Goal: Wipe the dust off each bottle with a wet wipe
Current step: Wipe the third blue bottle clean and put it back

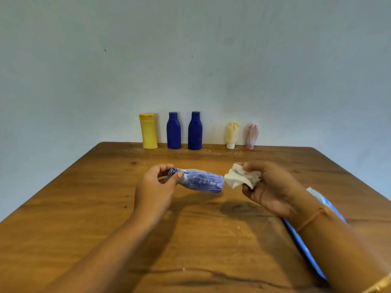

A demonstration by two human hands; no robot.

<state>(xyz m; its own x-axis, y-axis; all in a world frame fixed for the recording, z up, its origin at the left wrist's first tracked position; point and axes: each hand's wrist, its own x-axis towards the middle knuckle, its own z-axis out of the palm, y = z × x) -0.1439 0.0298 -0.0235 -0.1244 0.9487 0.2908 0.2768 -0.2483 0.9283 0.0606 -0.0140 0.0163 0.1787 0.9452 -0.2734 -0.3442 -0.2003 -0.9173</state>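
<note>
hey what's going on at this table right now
A person is cleaning dusty bottles. The left hand holds a dust-streaked blue bottle sideways above the wooden table, gripping its cap end. The right hand holds a crumpled wet wipe just beside the bottle's base. Five more bottles stand along the wall; the two small ones at the right look dusty.

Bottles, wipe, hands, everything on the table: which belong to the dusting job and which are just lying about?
Job: dusty bottle in left hand; wipe in right hand; yellow bottle, two blue bottles, two dusty tubes; wipe pack.
Lying about: nothing; only the table underneath.
</note>
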